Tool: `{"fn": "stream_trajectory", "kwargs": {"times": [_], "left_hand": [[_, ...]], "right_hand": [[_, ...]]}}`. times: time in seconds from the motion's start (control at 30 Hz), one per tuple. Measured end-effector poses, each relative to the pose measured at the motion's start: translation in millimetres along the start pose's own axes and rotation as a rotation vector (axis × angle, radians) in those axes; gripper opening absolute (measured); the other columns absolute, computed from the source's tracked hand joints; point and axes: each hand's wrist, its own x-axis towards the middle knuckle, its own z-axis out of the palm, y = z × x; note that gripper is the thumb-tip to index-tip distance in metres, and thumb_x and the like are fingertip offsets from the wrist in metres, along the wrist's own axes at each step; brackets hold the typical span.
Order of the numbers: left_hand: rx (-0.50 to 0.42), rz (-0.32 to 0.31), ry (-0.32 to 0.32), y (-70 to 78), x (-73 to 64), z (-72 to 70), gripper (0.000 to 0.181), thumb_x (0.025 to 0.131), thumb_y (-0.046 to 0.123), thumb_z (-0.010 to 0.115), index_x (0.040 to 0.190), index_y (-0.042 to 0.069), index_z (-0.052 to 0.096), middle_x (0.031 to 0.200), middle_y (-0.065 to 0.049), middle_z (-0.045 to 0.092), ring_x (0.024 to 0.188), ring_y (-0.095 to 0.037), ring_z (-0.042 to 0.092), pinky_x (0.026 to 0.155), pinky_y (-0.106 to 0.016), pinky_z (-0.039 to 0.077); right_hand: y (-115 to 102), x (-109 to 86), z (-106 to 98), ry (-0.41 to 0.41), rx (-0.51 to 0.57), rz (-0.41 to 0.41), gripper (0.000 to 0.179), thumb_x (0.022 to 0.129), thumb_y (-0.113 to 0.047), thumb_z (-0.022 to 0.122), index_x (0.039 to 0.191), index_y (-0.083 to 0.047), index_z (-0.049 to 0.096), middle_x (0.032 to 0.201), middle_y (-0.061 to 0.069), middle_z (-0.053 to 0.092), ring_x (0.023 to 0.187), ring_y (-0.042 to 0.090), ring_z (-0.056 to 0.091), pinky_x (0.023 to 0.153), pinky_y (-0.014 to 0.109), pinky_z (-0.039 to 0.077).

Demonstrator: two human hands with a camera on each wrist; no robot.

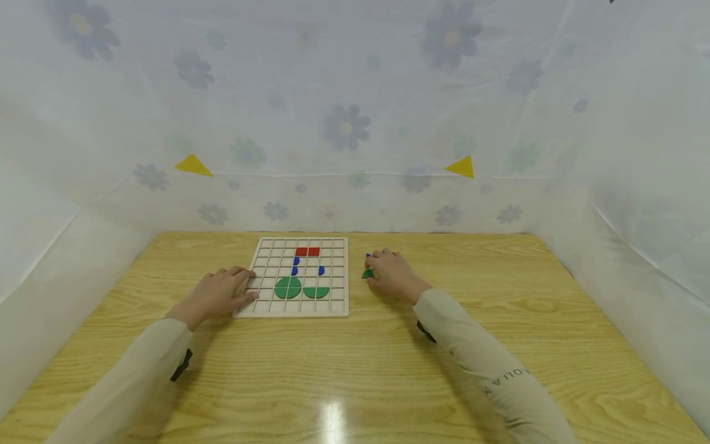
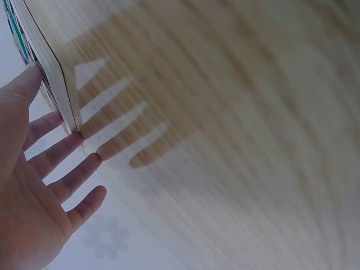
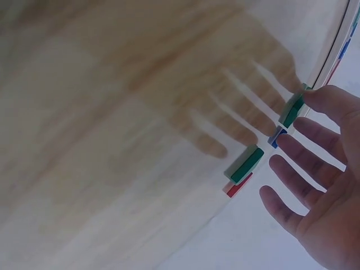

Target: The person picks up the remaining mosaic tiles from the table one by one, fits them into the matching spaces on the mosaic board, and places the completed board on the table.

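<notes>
A white wooden grid board (image 1: 266, 259) lies on the table. On it sit two red square pieces (image 1: 307, 251), three small blue half-round pieces (image 1: 321, 271), a green circle (image 1: 288, 287) divided by grid lines and a green half-circle (image 1: 316, 291). At the board's left edge my left hand (image 1: 220, 293) rests with its thumb on the rim, its fingers spread and straight in the left wrist view. Right of the board, my right hand (image 1: 395, 275) pinches a green piece (image 3: 292, 109) between thumb and index finger. A blue piece (image 3: 277, 137) lies by its fingertips.
Beyond the right hand's fingers lie another green piece (image 3: 246, 165) and a red piece (image 3: 239, 185), mostly covered by the hand in the head view. A flower-patterned white sheet (image 1: 346, 191) with two yellow triangles (image 1: 461, 166) rises behind the wooden table (image 1: 333, 357).
</notes>
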Motion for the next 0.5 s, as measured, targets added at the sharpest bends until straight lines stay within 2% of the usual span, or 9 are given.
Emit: {"fn": "stream_trajectory", "kwargs": {"times": [0.5], "left_hand": [[0.012,-0.002,-0.002,1.9,-1.2,-2.3,0.052,0.089,0.042,0.055,0.127,0.006,0.050,0.128,-0.021,0.051,0.110,-0.045,0.050,0.086,-0.062,0.038]], "right_hand": [[-0.3,1.6,-0.1,-0.016,0.009,-0.002,0.013,0.088,-0.024,0.060,0.096,-0.014,0.064,0.096,0.002,0.058,0.091,0.024,0.052,0.088,0.046,0.044]]}}
